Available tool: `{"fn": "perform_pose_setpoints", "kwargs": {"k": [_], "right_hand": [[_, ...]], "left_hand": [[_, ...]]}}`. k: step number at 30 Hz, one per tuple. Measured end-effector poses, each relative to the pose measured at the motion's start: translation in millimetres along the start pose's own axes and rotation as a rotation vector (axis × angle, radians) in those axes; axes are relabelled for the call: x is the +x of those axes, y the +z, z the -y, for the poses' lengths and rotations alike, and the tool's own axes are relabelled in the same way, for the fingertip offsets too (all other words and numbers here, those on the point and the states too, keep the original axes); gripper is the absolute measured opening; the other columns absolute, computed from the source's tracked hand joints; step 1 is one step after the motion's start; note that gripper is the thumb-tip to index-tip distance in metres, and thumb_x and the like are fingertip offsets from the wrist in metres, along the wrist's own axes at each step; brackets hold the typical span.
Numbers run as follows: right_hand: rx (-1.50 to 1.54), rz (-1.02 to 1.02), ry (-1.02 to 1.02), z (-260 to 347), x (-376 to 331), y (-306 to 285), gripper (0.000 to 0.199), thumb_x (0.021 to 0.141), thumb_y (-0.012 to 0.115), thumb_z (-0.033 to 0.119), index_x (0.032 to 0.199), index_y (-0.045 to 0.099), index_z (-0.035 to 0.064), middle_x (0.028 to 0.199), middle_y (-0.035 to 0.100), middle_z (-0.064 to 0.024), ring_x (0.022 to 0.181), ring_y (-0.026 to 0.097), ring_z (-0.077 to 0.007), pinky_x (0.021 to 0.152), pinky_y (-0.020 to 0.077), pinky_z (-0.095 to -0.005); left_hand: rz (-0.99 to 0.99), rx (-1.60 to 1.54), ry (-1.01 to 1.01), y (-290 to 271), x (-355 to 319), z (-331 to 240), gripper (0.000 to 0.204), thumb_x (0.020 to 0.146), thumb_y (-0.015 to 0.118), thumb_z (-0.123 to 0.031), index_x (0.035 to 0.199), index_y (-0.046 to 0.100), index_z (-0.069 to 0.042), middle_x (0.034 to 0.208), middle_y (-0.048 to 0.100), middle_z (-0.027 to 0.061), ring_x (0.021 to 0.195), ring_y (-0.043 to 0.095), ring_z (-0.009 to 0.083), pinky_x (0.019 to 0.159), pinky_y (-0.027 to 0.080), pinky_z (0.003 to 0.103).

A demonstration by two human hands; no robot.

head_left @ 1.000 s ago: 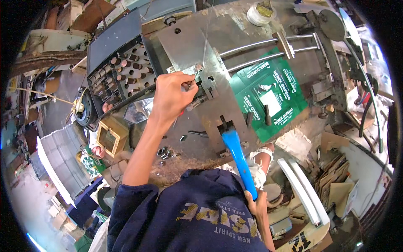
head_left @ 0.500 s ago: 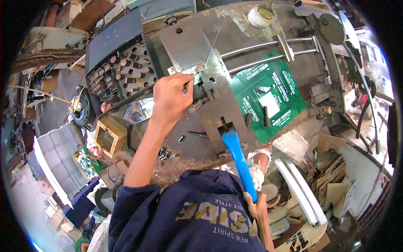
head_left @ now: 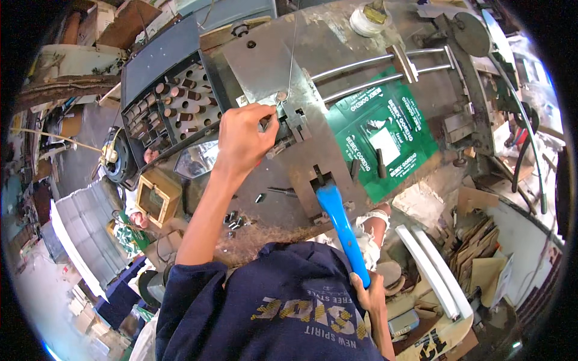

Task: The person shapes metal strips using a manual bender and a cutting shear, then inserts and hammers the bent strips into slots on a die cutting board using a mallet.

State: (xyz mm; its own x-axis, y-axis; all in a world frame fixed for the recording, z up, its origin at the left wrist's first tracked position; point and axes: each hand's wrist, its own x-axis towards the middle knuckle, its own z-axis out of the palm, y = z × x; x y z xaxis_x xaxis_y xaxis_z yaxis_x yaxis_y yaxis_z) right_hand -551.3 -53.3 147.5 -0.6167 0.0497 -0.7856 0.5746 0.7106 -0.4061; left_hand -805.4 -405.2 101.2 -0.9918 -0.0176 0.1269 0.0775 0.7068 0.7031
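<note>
My left hand (head_left: 247, 135) is closed in a pinch beside a steel bending jig (head_left: 295, 120) on the bench. Its fingertips are at the end of a thin metal wire (head_left: 292, 54), right by a small round pin (head_left: 282, 96) on the jig. The wire runs from there up toward the far edge of the view. A dark spot under the fingers is too hidden to make out. Lower down, my right hand (head_left: 374, 292) grips the near end of a long blue lever handle (head_left: 344, 231), whose far end meets a slot in the steel plate.
Left of the jig lies an open dark case (head_left: 174, 102) of round metal dies. A green plastic sheet (head_left: 415, 132) lies at right under two steel rods (head_left: 361, 66). Small metal pieces (head_left: 236, 222) sit near the front edge. A white pot (head_left: 368, 21) stands at the back.
The wire's free length has swung from leaning right to nearly upright in view. My left hand stays by the pin, and my right hand keeps its hold on the blue handle.
</note>
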Motion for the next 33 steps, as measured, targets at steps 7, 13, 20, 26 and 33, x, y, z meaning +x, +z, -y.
{"fn": "perform_pose_setpoints", "kwargs": {"k": [7, 13, 20, 26, 33], "right_hand": [[0.035, 0.078, 0.095, 16.2, -4.2, -8.1, 0.056, 0.086, 0.066, 0.051, 0.094, 0.069, -0.0045, 0.074, 0.062, -0.0262, 0.078, 0.059, -0.0358, 0.076, 0.0476, -0.0476], [0.02, 0.001, 0.013, 2.4, 5.2, 0.5, 0.056, 0.086, 0.067, 0.051, 0.1, 0.071, -0.003, 0.08, 0.065, -0.0286, 0.09, 0.06, -0.0395, 0.085, 0.0467, -0.0503], [0.01, -0.006, -0.038, -1.9, 4.3, 3.9, 0.055, 0.086, 0.068, 0.046, 0.103, 0.069, -0.006, 0.079, 0.066, -0.0273, 0.076, 0.065, -0.0375, 0.077, 0.0497, -0.0477], [0.011, -0.015, -0.035, 1.8, -2.9, -2.1, 0.054, 0.086, 0.068, 0.046, 0.098, 0.07, -0.0066, 0.072, 0.064, -0.0248, 0.067, 0.063, -0.0357, 0.072, 0.0493, -0.0472], [-0.019, -0.015, -0.021, 9.5, -0.2, -2.8, 0.053, 0.086, 0.068, 0.046, 0.09, 0.068, -0.0068, 0.062, 0.06, -0.0218, 0.061, 0.06, -0.033, 0.068, 0.0482, -0.0477]], "left_hand": [[-0.008, 0.005, 0.011, -2.3, -2.0, 1.6, 0.014, 0.079, 0.068, -0.008, 0.089, 0.074, 0.0, 0.083, 0.071, 0.0148, 0.071, 0.068, 0.0332, 0.066, 0.054, 0.037], [-0.029, 0.148, 0.127, -8.7, 5.3, 5.1, 0.012, 0.081, 0.068, -0.007, 0.089, 0.075, -0.002, 0.083, 0.072, 0.0124, 0.072, 0.068, 0.0336, 0.065, 0.053, 0.04], [-0.042, 0.171, 0.105, -12.1, 1.1, 6.9, 0.011, 0.082, 0.069, -0.008, 0.09, 0.074, -0.003, 0.084, 0.072, 0.0119, 0.073, 0.067, 0.0331, 0.064, 0.053, 0.039], [-0.062, 0.146, 0.15, -9.3, 5.4, 14.9, 0.011, 0.083, 0.07, -0.006, 0.092, 0.074, -0.003, 0.088, 0.072, 0.0129, 0.079, 0.068, 0.0314, 0.069, 0.053, 0.038], [-0.01, 0.123, 0.148, -17.8, 11.8, 22.2, 0.014, 0.081, 0.071, -0.001, 0.094, 0.075, -0.002, 0.087, 0.072, 0.014, 0.078, 0.069, 0.03, 0.07, 0.053, 0.036]]}}
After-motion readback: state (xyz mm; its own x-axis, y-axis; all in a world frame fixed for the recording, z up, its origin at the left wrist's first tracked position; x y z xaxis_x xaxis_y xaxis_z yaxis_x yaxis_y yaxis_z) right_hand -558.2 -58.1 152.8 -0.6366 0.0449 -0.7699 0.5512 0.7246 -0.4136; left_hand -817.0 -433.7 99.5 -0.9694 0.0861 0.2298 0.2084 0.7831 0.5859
